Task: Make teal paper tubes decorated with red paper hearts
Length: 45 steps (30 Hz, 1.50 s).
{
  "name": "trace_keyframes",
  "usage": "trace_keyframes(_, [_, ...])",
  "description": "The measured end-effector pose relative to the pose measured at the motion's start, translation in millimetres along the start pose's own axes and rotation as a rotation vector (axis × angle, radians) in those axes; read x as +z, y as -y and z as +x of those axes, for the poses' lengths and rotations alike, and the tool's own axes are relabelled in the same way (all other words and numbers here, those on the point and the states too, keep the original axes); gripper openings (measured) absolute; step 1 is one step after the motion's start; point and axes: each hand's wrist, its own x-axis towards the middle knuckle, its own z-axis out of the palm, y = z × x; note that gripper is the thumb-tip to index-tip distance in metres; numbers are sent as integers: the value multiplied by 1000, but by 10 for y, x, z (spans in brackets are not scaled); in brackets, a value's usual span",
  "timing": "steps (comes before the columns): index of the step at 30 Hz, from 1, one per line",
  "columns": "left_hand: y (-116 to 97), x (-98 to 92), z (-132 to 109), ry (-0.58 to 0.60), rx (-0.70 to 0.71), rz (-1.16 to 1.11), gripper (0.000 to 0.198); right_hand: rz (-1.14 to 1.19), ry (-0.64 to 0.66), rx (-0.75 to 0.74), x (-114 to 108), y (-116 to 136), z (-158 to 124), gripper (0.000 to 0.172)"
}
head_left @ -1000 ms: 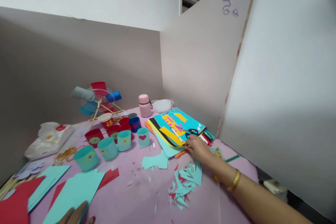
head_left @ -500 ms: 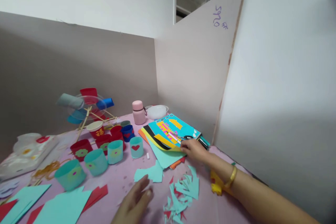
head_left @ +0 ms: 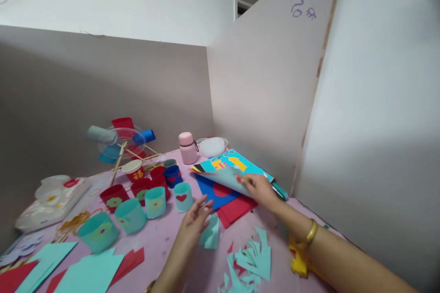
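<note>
My right hand [head_left: 260, 188] pinches the near edge of several coloured paper sheets [head_left: 228, 170] and holds them lifted off the stack. Under them show a blue sheet [head_left: 210, 192] with a red circle and a red sheet [head_left: 235, 208]. My left hand [head_left: 194, 224] hovers with fingers spread just left of the stack, above a loose teal scrap [head_left: 210, 236]. A gold bangle [head_left: 310, 234] is on my right wrist. Teal and red cuttings [head_left: 249, 261] lie in a heap in front of my right forearm.
Teal, red and blue paper cups [head_left: 137, 201] stand at mid-left, behind them a stick-and-cup wheel [head_left: 120, 139]. A pink bottle [head_left: 187, 148] and white bowl [head_left: 212, 146] sit at the back corner. Teal and red sheets [head_left: 82, 270] lie near left. Partition walls [head_left: 275, 91] enclose the pink table [head_left: 165, 247].
My right hand has lifted the upper sheets, uncovering the blue and red sheets. My left hand came up from the near left edge to beside the stack.
</note>
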Motion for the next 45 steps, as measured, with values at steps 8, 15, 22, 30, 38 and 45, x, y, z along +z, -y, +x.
trace_keyframes(8, [180, -170, -21, -70, -92, 72, 51, 251, -93, 225, -230, -339, 192, 25])
trace_keyframes(15, [287, 63, 22, 5, -139, 67, 57, 287, -52, 234, -165, -364, 104, 23])
trace_keyframes(22, [349, 125, -189, 42, -13, 180, 41, 54, 47, 48, 8, -200, -99, 26])
trace_keyframes(30, [360, -346, -750, -29, 234, 617, 34, -167, 179, -209, 277, -25, -467, 22])
trace_keyframes(38, [146, -1516, -1166, -439, 148, 1206, 55, -353, 308, -261, 131, 289, -614, 28])
trace_keyframes(45, [126, -1931, -1271, -455, -48, 1503, 56, -364, 385, -304, 193, 778, -691, 18])
